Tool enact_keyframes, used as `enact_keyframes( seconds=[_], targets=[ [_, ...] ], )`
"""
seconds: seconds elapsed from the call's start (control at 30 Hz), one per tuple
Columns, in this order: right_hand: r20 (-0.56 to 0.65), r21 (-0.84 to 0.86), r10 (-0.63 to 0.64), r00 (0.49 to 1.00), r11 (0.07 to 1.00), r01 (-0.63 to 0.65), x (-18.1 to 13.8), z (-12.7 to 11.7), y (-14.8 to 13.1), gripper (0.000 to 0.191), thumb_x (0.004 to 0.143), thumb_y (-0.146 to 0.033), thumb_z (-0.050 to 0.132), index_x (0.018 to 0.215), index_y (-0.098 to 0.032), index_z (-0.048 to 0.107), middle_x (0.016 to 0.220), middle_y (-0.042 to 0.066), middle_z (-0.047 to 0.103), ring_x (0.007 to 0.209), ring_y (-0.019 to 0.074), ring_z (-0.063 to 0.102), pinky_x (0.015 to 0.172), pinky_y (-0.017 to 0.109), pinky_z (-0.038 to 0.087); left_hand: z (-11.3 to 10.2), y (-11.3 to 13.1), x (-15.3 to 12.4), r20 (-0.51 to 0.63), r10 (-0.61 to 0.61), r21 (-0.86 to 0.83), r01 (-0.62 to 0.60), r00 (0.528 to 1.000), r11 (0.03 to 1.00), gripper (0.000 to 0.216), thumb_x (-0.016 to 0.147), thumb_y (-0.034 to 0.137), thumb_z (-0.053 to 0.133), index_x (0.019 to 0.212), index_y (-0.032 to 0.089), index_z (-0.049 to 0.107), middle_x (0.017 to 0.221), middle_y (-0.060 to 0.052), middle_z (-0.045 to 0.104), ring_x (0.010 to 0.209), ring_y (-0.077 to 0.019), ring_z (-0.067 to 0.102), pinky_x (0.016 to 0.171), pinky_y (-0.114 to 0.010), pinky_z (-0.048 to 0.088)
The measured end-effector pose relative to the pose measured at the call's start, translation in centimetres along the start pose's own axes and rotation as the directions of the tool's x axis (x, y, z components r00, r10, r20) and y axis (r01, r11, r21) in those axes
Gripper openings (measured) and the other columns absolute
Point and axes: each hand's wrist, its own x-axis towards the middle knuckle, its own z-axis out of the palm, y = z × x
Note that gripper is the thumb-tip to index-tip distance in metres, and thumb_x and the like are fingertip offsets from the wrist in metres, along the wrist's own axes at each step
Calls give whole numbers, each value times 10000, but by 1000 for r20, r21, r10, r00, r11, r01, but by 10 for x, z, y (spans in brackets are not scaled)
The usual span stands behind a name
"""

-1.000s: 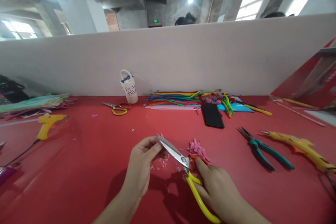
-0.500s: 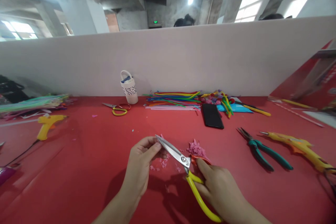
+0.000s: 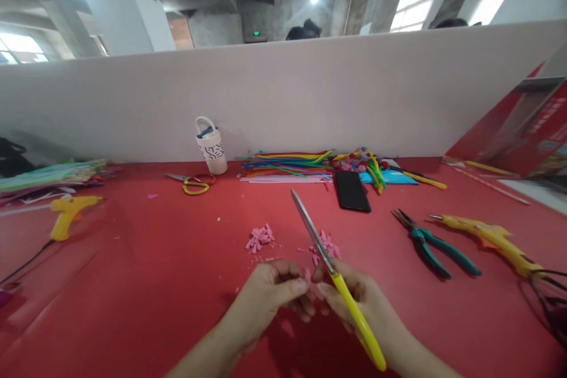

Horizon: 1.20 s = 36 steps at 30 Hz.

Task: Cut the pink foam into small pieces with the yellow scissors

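Observation:
In front of me, my left hand (image 3: 277, 292) is closed in a pinch on a small pink strip (image 3: 308, 276). My right hand (image 3: 365, 298) keeps a pair of scissors (image 3: 354, 310) with yellow handles in its grip, the blades together and pointing up and away to the left. Its thumb and fingertips meet the left fingertips at the pink strip, which fingers partly cover. Just beyond the hands are two little heaps of pink clippings, a left heap (image 3: 260, 238) and a right heap (image 3: 328, 244) partly behind the scissor blades. Tiny pink scraps lie between them on the red tabletop (image 3: 168, 283).
To the right lie green-handled pliers (image 3: 427, 242) and a yellow glue gun (image 3: 491, 239). Farther back are a black phone (image 3: 352, 191), pipe cleaners (image 3: 287, 165), a white cup (image 3: 212, 150) and another pair of scissors (image 3: 195, 184). A second glue gun (image 3: 66, 218) lies left.
My right hand has swung the scissors away from the left fingertips, so they point more upward. My left hand has moved right and nearer, meeting the right fingers and uncovering the left heap.

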Motion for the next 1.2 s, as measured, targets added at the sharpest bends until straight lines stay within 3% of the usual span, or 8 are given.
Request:
enact_keyframes(
  seconds=[0.13, 0.3, 0.5, 0.63, 0.73, 0.83, 0.97, 1.2],
  targets=[
    [5, 99, 120, 993, 988, -120, -1, 0, 7, 227, 723, -413, 461, 769, -191, 443, 465, -81, 441, 305, 42, 320, 291, 149, 273, 4, -2, -2, 79, -74, 69, 68, 994, 995, 87, 678, 182, 554, 663, 103, 586, 592, -41, 602, 464, -96, 545, 463, -204, 431],
    [13, 65, 104, 995, 992, -104, -2, -1, 4, 147, 704, -317, 464, 656, -186, 420, 455, -74, 455, 299, 32, 319, 287, 138, 247, 5, -2, -2, 81, -101, 99, 93, 992, 991, 75, 645, 185, 585, 649, 111, 598, 610, -39, 604, 461, -102, 541, 460, -217, 433],
    [-48, 63, 68, 997, 996, -65, -1, 2, 0, 83, 597, -190, 453, 583, -195, 371, 448, -90, 374, 335, 29, 287, 303, 140, 220, 8, -6, 0, -53, -10, 177, 20, 999, 984, 66, 608, 182, 613, 630, 141, 566, 496, 0, 579, 437, -105, 518, 474, -222, 415],
    [-44, 27, 53, 998, 998, -52, 0, 2, -4, 142, 637, -267, 453, 578, -204, 340, 444, -91, 325, 341, 37, 252, 311, 159, 212, 10, -10, 1, -133, 39, 255, -4, 990, 967, 45, 610, 174, 595, 598, 152, 558, 461, 9, 553, 409, -105, 491, 430, -213, 380],
    [-75, -121, -37, 997, 992, 27, -1, -1, -7, 226, 680, -344, 473, 580, -207, 322, 477, -80, 312, 403, 57, 290, 364, 175, 263, 8, -6, 1, -173, 69, 264, -21, 982, 964, 41, 618, 161, 576, 580, 152, 563, 432, 12, 546, 392, -107, 483, 417, -213, 372],
    [-62, -377, -133, 989, 921, 100, -2, -5, -7, 250, 685, -364, 514, 606, -209, 333, 514, -72, 336, 454, 74, 316, 406, 184, 273, -1, 6, 3, -268, 170, 181, -124, 948, 976, 35, 622, 157, 583, 602, 143, 559, 461, 15, 555, 428, -104, 502, 480, -226, 408],
    [8, -655, -173, 985, 743, 136, -4, -4, -2, 237, 705, -399, 505, 692, -219, 352, 514, -63, 438, 426, 94, 369, 405, 205, 240, -13, 22, 1, -360, 295, 78, -286, 885, 955, 51, 645, 182, 590, 635, 138, 565, 552, 1, 582, 511, -105, 524, 540, -228, 423],
    [60, -849, -220, 974, 502, 165, -3, -6, 7, 258, 771, -469, 403, 757, -212, 386, 569, 7, 565, 483, 182, 528, 425, 246, 243, -17, 28, -2, -373, 370, 68, -373, 851, 925, 50, 687, 163, 560, 684, 144, 606, 647, -8, 611, 593, -97, 526, 627, -225, 429]
  ],
)
